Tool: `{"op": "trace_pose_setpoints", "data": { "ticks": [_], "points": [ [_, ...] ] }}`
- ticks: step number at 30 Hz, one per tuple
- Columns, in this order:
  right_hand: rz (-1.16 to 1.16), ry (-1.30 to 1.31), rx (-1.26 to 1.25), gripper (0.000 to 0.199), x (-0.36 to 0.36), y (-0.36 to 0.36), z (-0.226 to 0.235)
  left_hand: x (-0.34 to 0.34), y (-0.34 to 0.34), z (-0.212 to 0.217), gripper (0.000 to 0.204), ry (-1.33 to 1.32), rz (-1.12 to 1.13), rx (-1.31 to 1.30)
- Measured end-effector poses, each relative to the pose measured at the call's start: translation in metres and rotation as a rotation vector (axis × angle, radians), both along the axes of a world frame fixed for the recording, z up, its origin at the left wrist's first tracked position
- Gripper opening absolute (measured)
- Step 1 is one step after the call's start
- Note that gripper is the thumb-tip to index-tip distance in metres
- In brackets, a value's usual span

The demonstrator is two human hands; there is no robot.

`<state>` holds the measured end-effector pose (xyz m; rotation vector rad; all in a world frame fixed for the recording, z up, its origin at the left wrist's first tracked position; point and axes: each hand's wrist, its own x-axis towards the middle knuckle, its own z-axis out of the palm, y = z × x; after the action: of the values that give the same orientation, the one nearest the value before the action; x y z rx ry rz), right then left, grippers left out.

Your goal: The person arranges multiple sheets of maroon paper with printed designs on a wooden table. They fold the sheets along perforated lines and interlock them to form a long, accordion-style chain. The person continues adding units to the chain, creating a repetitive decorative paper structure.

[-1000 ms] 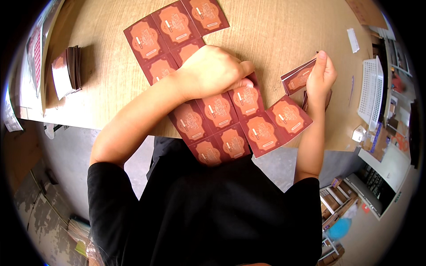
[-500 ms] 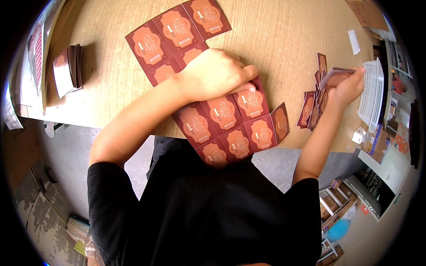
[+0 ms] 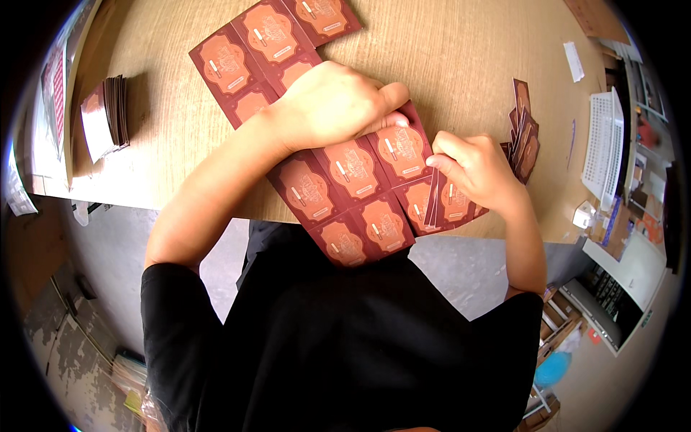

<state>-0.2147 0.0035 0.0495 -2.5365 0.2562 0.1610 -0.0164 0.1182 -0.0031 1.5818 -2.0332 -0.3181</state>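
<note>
A large maroon and orange sheet of printed cards (image 3: 309, 191) lies aslant over the table's near edge, its panels divided by creases or cuts. Across its middle rests my left hand (image 3: 342, 101), fingers curled and thumb pressed on the sheet near its right edge. My right hand (image 3: 479, 169) is closed with thumb and forefinger together at that right edge. Several narrow cards (image 3: 434, 201) hang below its fingers, overlapping the sheet's lower right corner. Exactly which piece the fingertips pinch is partly hidden. Behind this hand, loose maroon cards (image 3: 527, 147) lie in a fanned heap.
A stack of cards (image 3: 115, 111) stands on edge at the left of the wooden table (image 3: 446, 57). At the right are a white perforated basket (image 3: 603, 147), a white paper slip (image 3: 574, 62) and a small white box (image 3: 584, 214).
My right hand has come left from beside the basket to the sheet's right edge. The sheet and my left hand have shifted slightly left and away from me.
</note>
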Motion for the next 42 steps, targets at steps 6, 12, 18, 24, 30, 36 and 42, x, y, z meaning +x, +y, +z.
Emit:
{"op": "trace_pose_setpoints", "data": {
  "ticks": [6, 12, 18, 24, 30, 36, 42],
  "points": [
    [-0.052, -0.141, 0.004, 0.014, -0.014, 0.0, -0.001, -0.005, -0.001, 0.001, 0.026, -0.004, -0.029, 0.018],
    [-0.5, -0.339, 0.005, 0.017, -0.071, -0.021, -0.002, 0.001, -0.001, 0.0, 0.027, 0.037, 0.046, 0.006],
    [-0.878, -0.659, 0.179, 0.027, -0.096, -0.044, 0.001, -0.002, 0.0, -0.001, 0.026, -0.039, 0.031, 0.024],
    [-0.679, -0.809, 0.322, 0.028, -0.107, -0.054, 0.027, -0.002, -0.003, 0.0, 0.021, -0.038, 0.006, 0.058],
    [-0.323, -0.555, 0.095, 0.028, 0.009, 0.003, 0.014, 0.009, 0.005, -0.003, 0.042, 0.373, 0.031, -0.086],
    [0.249, -0.559, -0.234, 0.025, 0.087, 0.01, -0.023, 0.011, 0.002, -0.008, 0.042, 0.641, 0.106, -0.229],
    [0.222, -0.317, -0.225, 0.03, 0.079, 0.016, -0.024, 0.011, 0.007, -0.007, 0.045, 0.667, 0.116, -0.085]
  ]
}}
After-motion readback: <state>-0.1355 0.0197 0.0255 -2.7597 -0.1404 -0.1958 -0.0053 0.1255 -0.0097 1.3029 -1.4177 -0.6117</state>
